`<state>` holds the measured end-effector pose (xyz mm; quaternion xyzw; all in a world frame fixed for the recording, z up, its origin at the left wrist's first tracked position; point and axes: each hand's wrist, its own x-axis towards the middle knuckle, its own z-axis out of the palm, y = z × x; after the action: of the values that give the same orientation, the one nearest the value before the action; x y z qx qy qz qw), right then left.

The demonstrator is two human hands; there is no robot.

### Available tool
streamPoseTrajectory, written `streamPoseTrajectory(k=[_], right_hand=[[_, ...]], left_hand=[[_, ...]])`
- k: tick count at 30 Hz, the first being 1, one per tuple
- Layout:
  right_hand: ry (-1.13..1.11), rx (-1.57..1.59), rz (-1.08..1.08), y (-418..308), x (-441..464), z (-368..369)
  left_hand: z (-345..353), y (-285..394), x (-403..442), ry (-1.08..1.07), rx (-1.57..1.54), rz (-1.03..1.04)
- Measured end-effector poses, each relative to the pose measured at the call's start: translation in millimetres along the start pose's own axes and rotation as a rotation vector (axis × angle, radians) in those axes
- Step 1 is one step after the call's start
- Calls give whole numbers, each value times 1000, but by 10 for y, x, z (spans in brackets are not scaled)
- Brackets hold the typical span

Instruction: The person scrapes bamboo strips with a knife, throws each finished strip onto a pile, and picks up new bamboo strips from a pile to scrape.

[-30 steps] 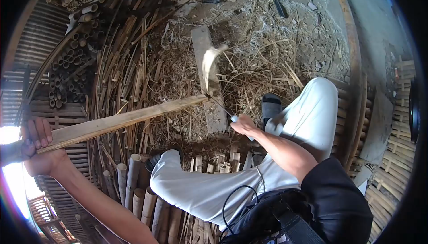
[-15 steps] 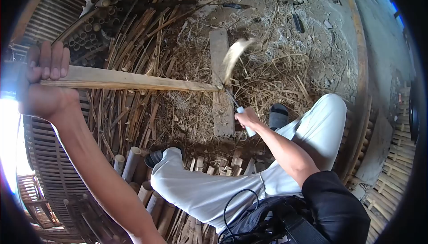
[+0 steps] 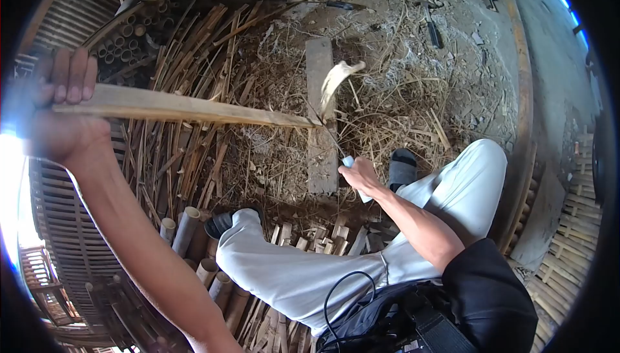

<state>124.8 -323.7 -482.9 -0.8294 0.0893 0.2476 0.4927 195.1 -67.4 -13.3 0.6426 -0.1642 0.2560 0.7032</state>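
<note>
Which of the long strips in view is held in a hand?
The broad, pale strip, one end gripped by the left hand, the other over the flat board. The narrower strips lie heaped on the ground, unheld.

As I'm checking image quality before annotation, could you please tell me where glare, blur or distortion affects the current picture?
Head view: glare at the left edge washes out part of the left hand, which looks blurred; the right hand and knife handle look fairly sharp; wide-angle distortion appears to bow the long beam, and the corners go dark.
</note>
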Motion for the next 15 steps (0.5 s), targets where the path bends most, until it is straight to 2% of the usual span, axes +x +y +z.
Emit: streamPoseTrajectory(k=[5,6,9,11,12,13,14,15], right_hand=[[69,-165,-53,212,4,23],[62,-212,-65,350,-2,52],[50,-303,-166,638,76,120],[126,-275,-218,456,97,95],[87,-306,-268,260,127,9],[34,-197,-126,-104,95,-82],[137,-116,-288,-411,60,-142],[137,20,-195,-897,-74,-312]], left_hand=[[180,-59,38,28,55,82],[105,-72,79,-62,-5,69],[352,-119,17,231,135,147],[-88,-110,231,-98,54,73],[-70,-104,246,-19,135,99],[-42,-112,244,-16,138,96],[5,-88,213,-28,127,90],[55,-83,186,-40,117,82]])
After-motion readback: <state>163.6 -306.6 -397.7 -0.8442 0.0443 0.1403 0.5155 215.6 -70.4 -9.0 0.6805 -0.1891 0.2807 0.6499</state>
